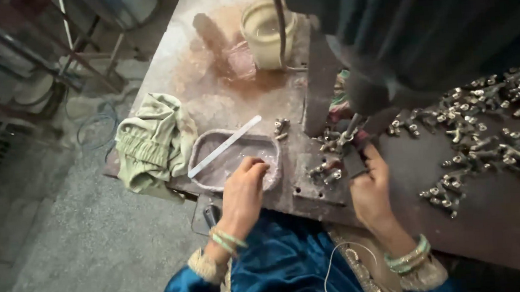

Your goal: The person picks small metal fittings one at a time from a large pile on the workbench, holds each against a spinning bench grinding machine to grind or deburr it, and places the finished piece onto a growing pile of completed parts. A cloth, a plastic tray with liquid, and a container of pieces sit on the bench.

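Note:
My left hand reaches into a shallow oval tray of cloudy liquid, fingertips pinched together at its right end; whether they hold anything is hidden. A white flat stick lies across the tray. My right hand rests on the metal bench under a dark machine, its fingers around a small metal fitting at the machine's tool tip. A few more fittings lie between my hands.
A large heap of small metal fittings covers the right of the bench. A pale green cloth hangs off the left edge. A cream bucket stands at the back. Grey floor lies to the left.

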